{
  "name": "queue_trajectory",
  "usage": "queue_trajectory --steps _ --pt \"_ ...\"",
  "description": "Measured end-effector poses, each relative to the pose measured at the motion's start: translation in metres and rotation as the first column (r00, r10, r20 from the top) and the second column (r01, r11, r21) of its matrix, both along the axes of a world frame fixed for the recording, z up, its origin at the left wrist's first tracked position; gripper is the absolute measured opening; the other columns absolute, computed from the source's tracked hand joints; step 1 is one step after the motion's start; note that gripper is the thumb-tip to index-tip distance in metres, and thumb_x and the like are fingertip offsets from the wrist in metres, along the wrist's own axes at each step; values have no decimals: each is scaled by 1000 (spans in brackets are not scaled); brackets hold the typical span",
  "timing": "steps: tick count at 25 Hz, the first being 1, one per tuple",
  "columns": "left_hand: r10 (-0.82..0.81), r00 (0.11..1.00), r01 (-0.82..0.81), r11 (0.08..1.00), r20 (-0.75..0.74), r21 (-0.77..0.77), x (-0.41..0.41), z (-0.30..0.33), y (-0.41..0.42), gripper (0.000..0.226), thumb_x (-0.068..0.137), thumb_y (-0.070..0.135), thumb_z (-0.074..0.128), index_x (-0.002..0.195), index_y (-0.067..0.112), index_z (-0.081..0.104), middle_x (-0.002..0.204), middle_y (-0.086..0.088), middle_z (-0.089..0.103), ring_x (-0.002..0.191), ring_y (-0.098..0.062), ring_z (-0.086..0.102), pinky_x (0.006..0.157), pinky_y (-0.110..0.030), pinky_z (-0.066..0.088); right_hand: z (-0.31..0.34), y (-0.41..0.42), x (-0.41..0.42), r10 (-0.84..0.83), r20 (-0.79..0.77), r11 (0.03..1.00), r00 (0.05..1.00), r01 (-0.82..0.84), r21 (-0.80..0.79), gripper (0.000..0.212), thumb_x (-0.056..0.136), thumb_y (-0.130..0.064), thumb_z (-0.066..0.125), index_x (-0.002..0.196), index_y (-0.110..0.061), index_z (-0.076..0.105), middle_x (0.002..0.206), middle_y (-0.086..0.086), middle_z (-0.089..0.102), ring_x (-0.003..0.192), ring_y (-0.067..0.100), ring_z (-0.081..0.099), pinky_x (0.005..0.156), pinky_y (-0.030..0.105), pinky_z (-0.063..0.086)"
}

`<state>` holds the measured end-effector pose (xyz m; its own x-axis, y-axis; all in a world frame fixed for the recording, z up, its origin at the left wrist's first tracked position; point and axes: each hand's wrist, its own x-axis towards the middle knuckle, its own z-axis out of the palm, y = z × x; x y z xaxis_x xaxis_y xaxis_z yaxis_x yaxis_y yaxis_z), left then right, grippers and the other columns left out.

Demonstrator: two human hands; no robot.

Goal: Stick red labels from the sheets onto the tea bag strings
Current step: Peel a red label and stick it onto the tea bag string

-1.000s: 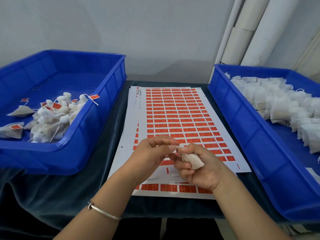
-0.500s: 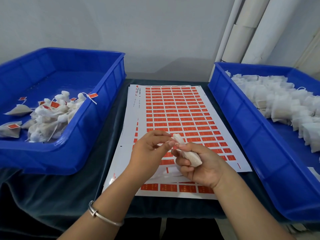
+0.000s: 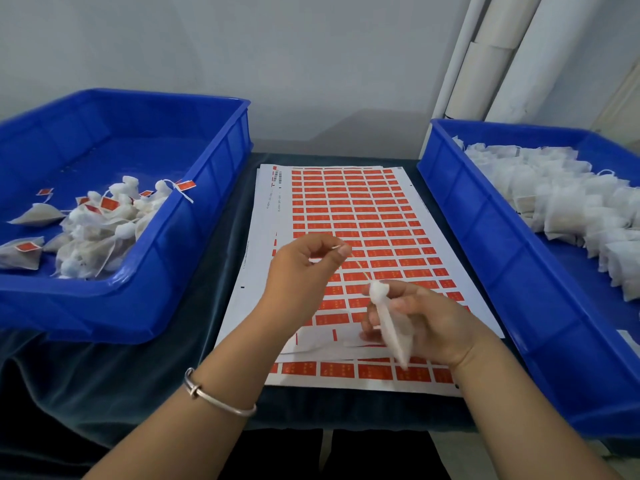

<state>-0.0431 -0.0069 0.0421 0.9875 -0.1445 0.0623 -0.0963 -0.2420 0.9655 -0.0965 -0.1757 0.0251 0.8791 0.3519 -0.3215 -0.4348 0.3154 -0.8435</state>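
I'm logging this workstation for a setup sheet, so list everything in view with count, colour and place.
left bin: one, blue, on the table's left.
labelled tea bags: a pile, white with red labels, in the left bin.
right bin: one, blue, on the table's right.
unlabelled tea bags: a large pile, white, in the right bin.
label sheets: a stack, white with red labels, centre of the table.
table cover: one, dark, under everything.
pipes: several, white, upper right by the wall.
bangle: one, silver, on the left wrist.
held tea bag: one, white, in the right hand.
string: one, pale, pinched by the left hand fingers.
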Motion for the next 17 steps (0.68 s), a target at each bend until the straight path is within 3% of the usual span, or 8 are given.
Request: queue_trajectory --steps 2,5,7,9,11,12,14,17 --pt "-91 996 89 995 26 46 -3 1 -8 14 87 34 62 74 38 62 83 25 61 80 1 59 60 -9 39 4 -3 1 19 85 998 996 -24 53 32 64 -31 82 87 -10 73 78 10 67 85 24 66 89 40 53" --pt "-191 981 189 981 45 47 -4 0 -20 17 87 31 62 72 39 62 76 26 61 79 9 57 52 -2 40 8 -7 2 -134 145 989 980 124 75 23 84 -27 58 78 -13 75 70 8 68 89 26 68 84 36 54" --pt "-241 970 241 970 31 23 -4 -4 -25 13 86 32 63 77 42 62 82 31 61 83 11 57 58 -3 43 9 -15 -3 -256 170 966 951 258 14 25 84 -21 52 78 -14 75 63 7 64 81 25 69 80 36 55" --pt "-326 944 329 940 -46 90 -4 -13 -30 15 86 39 61 99 46 60 109 29 59 101 6 56 77 -13 43 7 -26 -11 -382 172 922 908 386 7 23 82 -18 52 78 -14 75 61 7 61 72 22 67 80 36 54" --pt "-428 896 442 824 -121 356 -8 -32 -37 42 87 51 52 128 45 45 140 19 43 125 -8 44 93 -29 38 5 -40 -21 -500 165 864 850 502 35 20 82 -15 52 78 -10 70 58 5 57 59 16 60 75 33 55" --pt "-480 869 465 704 -123 537 -9 -42 -41 52 87 57 46 136 44 35 149 16 31 134 -13 34 104 -37 31 4 -46 -25 -555 160 831 817 555 48 17 82 -14 51 78 -8 66 55 3 51 52 13 53 67 29 54" --pt "-557 827 391 466 -81 794 -10 -60 -45 72 82 71 36 145 42 17 156 13 12 144 -17 10 112 -47 1 4 -59 -31 -639 161 765 752 643 34 12 85 -10 49 78 -6 59 50 -1 41 45 10 40 53 23 46" --pt "-528 849 267 390 -23 881 -1 -74 -40 87 73 83 28 146 40 9 157 12 10 145 -17 4 108 -50 -10 3 -72 -36 -697 185 684 693 719 -120 26 90 -6 45 64 -9 49 45 -3 32 39 9 29 43 21 34"
